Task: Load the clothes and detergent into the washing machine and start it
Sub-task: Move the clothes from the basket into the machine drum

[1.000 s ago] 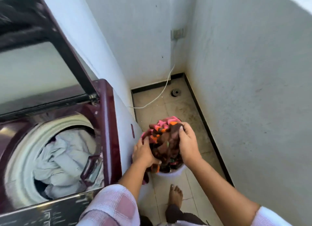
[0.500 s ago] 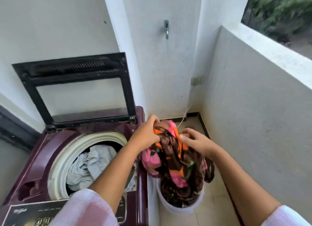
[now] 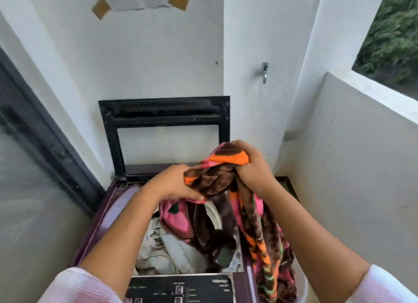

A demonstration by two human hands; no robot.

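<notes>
Your left hand (image 3: 178, 185) and right hand (image 3: 251, 167) clench the bunched cloth (image 3: 212, 180); it looks soft, light and long. Gather its hanging tail before lowering it into the washer (image 3: 126, 196).

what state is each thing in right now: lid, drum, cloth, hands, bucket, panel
lid, open, upright against the wall
drum, partly filled with pale clothes
patterned cloth, lifted, one end over the drum, the other trailing to the bucket
left hand, grips the cloth
right hand, grips the cloth
bucket, holds the cloth's tail
control panel, on or off: cannot tell
</notes>
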